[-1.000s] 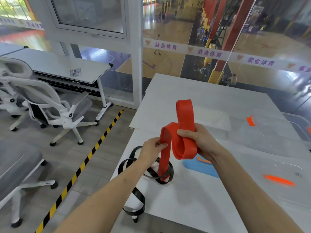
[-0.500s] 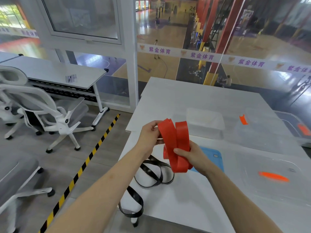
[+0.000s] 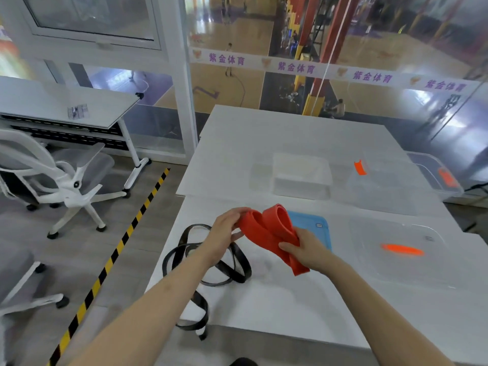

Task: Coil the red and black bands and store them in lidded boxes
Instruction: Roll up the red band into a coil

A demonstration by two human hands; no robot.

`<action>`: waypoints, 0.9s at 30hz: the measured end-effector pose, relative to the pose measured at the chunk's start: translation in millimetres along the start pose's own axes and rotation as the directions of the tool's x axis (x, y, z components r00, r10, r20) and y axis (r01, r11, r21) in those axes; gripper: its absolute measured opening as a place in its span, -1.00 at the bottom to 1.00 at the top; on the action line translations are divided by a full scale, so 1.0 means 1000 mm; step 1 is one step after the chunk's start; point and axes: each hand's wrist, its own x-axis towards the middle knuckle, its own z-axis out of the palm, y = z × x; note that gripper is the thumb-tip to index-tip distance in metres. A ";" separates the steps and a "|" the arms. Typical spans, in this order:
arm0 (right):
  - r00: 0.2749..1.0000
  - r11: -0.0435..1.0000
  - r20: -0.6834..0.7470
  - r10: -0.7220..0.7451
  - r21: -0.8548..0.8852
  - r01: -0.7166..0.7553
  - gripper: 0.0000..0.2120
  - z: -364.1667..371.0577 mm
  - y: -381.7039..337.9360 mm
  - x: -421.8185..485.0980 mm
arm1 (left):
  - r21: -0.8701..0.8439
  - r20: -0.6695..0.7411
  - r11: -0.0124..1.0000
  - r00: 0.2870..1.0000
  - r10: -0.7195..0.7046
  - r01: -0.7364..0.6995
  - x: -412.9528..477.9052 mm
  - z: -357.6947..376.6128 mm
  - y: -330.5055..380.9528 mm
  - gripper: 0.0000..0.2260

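Note:
The red band [image 3: 272, 233] is folded into several flat loops and held above the white table [image 3: 264, 299]. My left hand [image 3: 227, 233] pinches its left end; my right hand [image 3: 303, 247] grips the lower right part, with one end sticking out below. The black band [image 3: 211, 260] lies loose and tangled on the table under my left arm, one loop hanging over the near edge. A clear lid with an orange latch [image 3: 401, 250] lies to the right. A blue lid [image 3: 317, 228] lies just behind the red band. A clear box [image 3: 301, 175] stands further back.
Another clear box with an orange clip [image 3: 380, 186] and a third one [image 3: 438, 175] sit at the back right. White office chairs [image 3: 66, 178] and a yellow-black floor stripe [image 3: 113, 260] are to the left. A glass wall rises behind the table.
The red band went from a tall loop with a hanging tail to a compact folded bundle. Both hands moved closer together and lower, over the table.

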 end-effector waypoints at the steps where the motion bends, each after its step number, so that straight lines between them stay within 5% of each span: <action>1: 1.000 0.999 0.012 0.016 -0.042 -0.016 -0.67 0.000 0.011 0.000 | 0.025 0.010 0.999 1.000 -0.021 0.021 0.002 0.006 -0.012 -0.71; 7: 0.993 0.928 0.094 0.075 -0.370 -0.035 -0.71 0.004 0.073 -0.008 | 0.450 0.072 0.889 0.989 -0.133 0.087 0.022 0.043 -0.108 -0.52; 14: 0.981 0.818 0.147 0.126 -0.575 -0.019 -0.73 0.037 0.137 -0.002 | 0.615 0.064 0.773 0.967 -0.247 0.157 0.033 0.080 -0.166 -0.38; 16: 0.971 0.809 0.176 0.161 -0.587 -0.028 -0.62 0.052 0.154 0.000 | 0.666 0.085 0.732 0.960 -0.266 0.144 0.034 0.089 -0.181 -0.31; 21: 0.946 0.811 0.222 0.236 -0.581 -0.066 0.13 0.091 0.200 -0.004 | 0.743 0.138 0.656 0.931 -0.339 0.130 0.028 0.097 -0.220 -0.35; 27: 0.976 0.832 0.161 0.148 -0.554 -0.034 0.27 0.094 0.209 -0.005 | 0.766 0.077 0.610 0.914 -0.399 0.202 0.024 0.107 -0.223 -0.38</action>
